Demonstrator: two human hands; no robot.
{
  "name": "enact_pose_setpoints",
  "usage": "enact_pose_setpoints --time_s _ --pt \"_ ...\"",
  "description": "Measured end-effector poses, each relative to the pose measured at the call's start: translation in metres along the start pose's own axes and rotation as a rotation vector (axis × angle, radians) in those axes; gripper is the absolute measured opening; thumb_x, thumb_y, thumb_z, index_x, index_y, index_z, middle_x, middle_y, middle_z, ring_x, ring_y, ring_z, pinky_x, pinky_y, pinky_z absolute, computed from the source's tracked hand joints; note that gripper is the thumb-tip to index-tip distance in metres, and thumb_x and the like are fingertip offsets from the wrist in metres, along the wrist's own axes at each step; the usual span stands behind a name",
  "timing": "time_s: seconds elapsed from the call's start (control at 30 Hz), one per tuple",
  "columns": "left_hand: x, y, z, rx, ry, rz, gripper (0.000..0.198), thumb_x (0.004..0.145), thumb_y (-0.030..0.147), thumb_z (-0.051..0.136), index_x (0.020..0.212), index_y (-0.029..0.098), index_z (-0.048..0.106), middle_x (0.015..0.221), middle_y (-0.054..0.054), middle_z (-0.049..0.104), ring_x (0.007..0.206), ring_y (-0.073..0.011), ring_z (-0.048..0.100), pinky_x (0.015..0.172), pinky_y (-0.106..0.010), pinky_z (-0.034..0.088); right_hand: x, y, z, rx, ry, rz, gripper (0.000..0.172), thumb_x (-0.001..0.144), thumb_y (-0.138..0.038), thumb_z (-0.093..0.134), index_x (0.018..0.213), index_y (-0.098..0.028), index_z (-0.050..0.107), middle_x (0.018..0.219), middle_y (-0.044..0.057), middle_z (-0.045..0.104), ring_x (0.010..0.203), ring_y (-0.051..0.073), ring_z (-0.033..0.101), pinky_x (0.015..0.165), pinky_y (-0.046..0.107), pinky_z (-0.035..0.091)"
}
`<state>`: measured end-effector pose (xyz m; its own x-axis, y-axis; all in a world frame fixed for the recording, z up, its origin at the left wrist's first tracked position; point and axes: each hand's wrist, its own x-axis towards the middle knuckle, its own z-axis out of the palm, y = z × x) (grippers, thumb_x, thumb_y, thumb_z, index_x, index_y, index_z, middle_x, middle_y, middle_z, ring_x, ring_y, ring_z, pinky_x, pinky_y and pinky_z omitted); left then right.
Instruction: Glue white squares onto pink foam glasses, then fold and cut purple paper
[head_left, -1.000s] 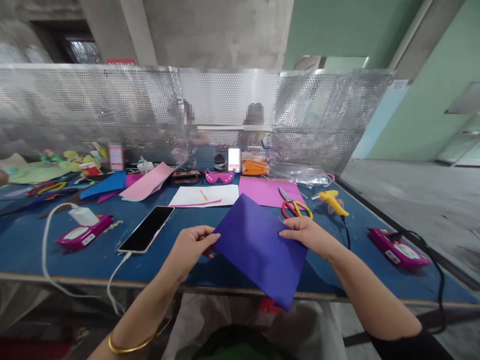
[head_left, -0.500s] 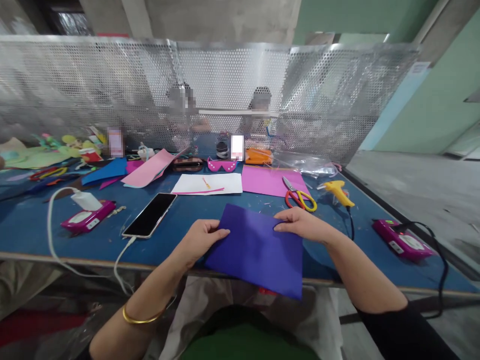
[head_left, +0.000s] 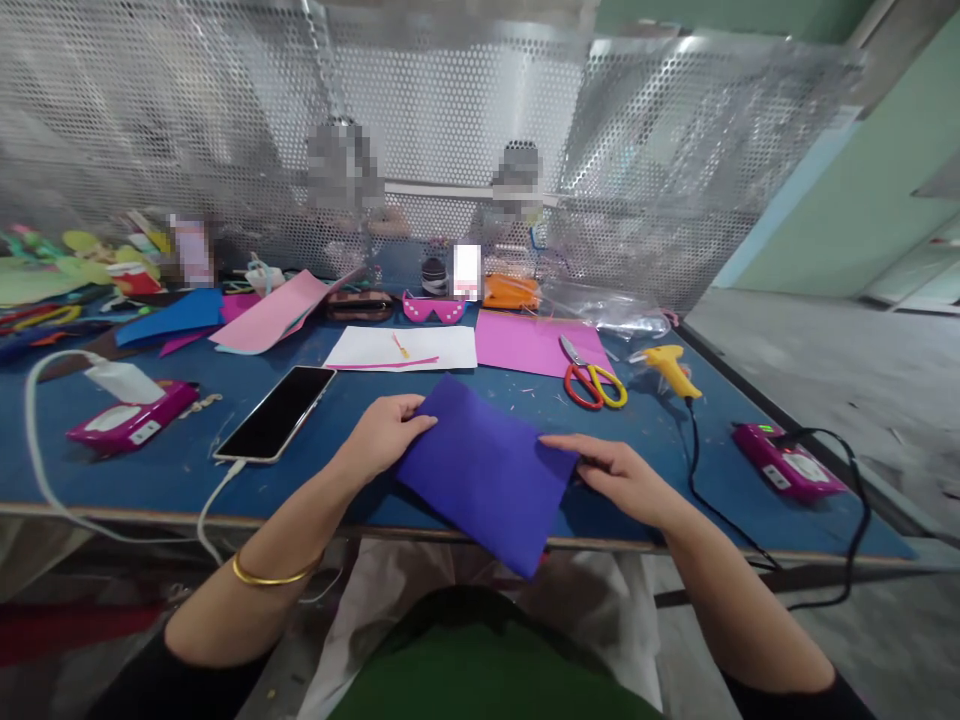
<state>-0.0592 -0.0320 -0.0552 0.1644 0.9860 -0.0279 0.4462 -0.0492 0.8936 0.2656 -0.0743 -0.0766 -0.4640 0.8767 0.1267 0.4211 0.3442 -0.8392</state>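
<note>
A dark purple-blue sheet (head_left: 491, 475), of paper or thin foam, is held at a slant over the table's front edge, one corner hanging towards my lap. My left hand (head_left: 390, 432) pinches its left edge, thumb on top and fingers underneath. At the right corner, my right hand (head_left: 619, 475) grips the sheet with the index finger lying along the top face; its other fingers are partly hidden. Beyond the sheet are scissors (head_left: 592, 378) with one red and one yellow handle, a pink sheet (head_left: 525, 340) and a white sheet (head_left: 367, 345) bearing a thin pink strip.
A phone (head_left: 277, 415) on a cable lies to the left, near a magenta power strip (head_left: 135, 415). On the right are a yellow glue gun (head_left: 673, 370) and another magenta power strip (head_left: 787, 462). Pink glasses (head_left: 433, 308) stand before a perforated metal screen (head_left: 457, 90), with people behind it.
The purple sheet has turned clockwise and its lower corner has swung left. My right hand has shifted from the top edge to the right corner. The view has tilted down.
</note>
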Motion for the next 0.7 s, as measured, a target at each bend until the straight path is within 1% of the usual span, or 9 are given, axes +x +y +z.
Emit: enact_pose_setpoints --time_s 0.1,0.2,0.27,0.33,0.4,0.5,0.57,0.63,0.7 --pt "0.007 -0.003 0.0 -0.006 -0.02 -0.014 0.027 0.071 0.043 0.068 0.082 0.019 0.073 0.078 -0.002 0.075 0.076 -0.0237 0.067 0.068 -0.031 0.049 -0.009 0.001 0.003 -0.188 0.057 -0.144 0.047 0.082 -0.01 0.049 0.122 -0.026 0.069 0.122 0.007 0.068 0.111 0.021 0.064 0.098 0.036 0.052" --pt "0.009 -0.005 0.002 -0.032 -0.048 -0.043 0.029 0.07 0.044 0.069 0.082 0.018 0.074 0.075 -0.003 0.074 0.074 -0.0238 0.068 0.067 -0.031 0.05 -0.014 0.004 0.013 -0.388 0.228 -0.2 0.037 0.088 -0.013 0.05 0.116 -0.025 0.071 0.116 0.008 0.069 0.106 0.02 0.067 0.092 0.036 0.055" --pt "0.011 -0.004 0.003 -0.064 -0.072 -0.08 0.03 0.07 0.043 0.07 0.085 0.018 0.073 0.076 -0.003 0.075 0.074 -0.0239 0.069 0.069 -0.032 0.051 -0.017 0.006 0.019 -0.551 0.324 -0.243 0.032 0.091 -0.014 0.05 0.111 -0.024 0.073 0.121 0.01 0.068 0.11 0.022 0.066 0.091 0.038 0.056" --pt "0.012 -0.002 0.005 -0.062 -0.089 -0.107 0.033 0.071 0.043 0.069 0.09 0.017 0.074 0.08 -0.005 0.076 0.077 -0.025 0.07 0.072 -0.034 0.053 -0.019 0.007 0.025 -0.708 0.364 -0.314 0.031 0.093 -0.013 0.048 0.109 -0.023 0.073 0.122 0.01 0.069 0.113 0.023 0.065 0.091 0.041 0.055" --pt "0.01 0.002 0.006 0.072 -0.048 -0.083 0.037 0.073 0.041 0.067 0.1 0.016 0.074 0.088 -0.007 0.077 0.082 -0.0263 0.071 0.078 -0.036 0.053 -0.02 0.006 0.028 -0.815 0.349 -0.375 0.03 0.094 -0.012 0.048 0.107 -0.023 0.073 0.114 0.009 0.073 0.109 0.023 0.066 0.089 0.041 0.054" --pt "-0.005 0.005 0.008 0.44 0.175 0.097 0.048 0.077 0.036 0.067 0.121 0.018 0.067 0.111 -0.011 0.074 0.093 -0.0272 0.069 0.09 -0.042 0.051 -0.021 0.004 0.029 -0.867 0.306 -0.379 0.028 0.095 -0.011 0.049 0.106 -0.021 0.072 0.103 0.007 0.076 0.099 0.021 0.068 0.083 0.038 0.053" --pt "-0.023 0.004 0.008 0.552 0.242 0.338 0.036 0.087 0.033 0.06 0.119 0.02 0.069 0.121 -0.01 0.071 0.108 -0.0265 0.066 0.1 -0.043 0.048 -0.021 0.002 0.03 -0.867 0.311 -0.357 0.027 0.095 -0.012 0.049 0.105 -0.02 0.072 0.102 0.007 0.076 0.095 0.021 0.067 0.08 0.036 0.052" --pt "-0.042 -0.002 0.007 0.541 0.086 0.526 0.025 0.092 0.034 0.057 0.106 0.021 0.074 0.108 -0.007 0.076 0.105 -0.0229 0.068 0.098 -0.037 0.051 -0.021 0.002 0.03 -0.879 0.323 -0.342 0.027 0.095 -0.012 0.048 0.104 -0.02 0.072 0.1 0.007 0.075 0.09 0.02 0.067 0.076 0.033 0.052" --pt "-0.056 -0.011 0.006 0.545 -0.093 0.642 0.031 0.088 0.039 0.066 0.112 0.021 0.072 0.116 -0.008 0.074 0.111 -0.0231 0.067 0.098 -0.035 0.052 -0.022 0.003 0.03 -0.905 0.338 -0.328 0.027 0.095 -0.011 0.049 0.103 -0.021 0.073 0.095 0.007 0.074 0.082 0.018 0.066 0.071 0.03 0.051"
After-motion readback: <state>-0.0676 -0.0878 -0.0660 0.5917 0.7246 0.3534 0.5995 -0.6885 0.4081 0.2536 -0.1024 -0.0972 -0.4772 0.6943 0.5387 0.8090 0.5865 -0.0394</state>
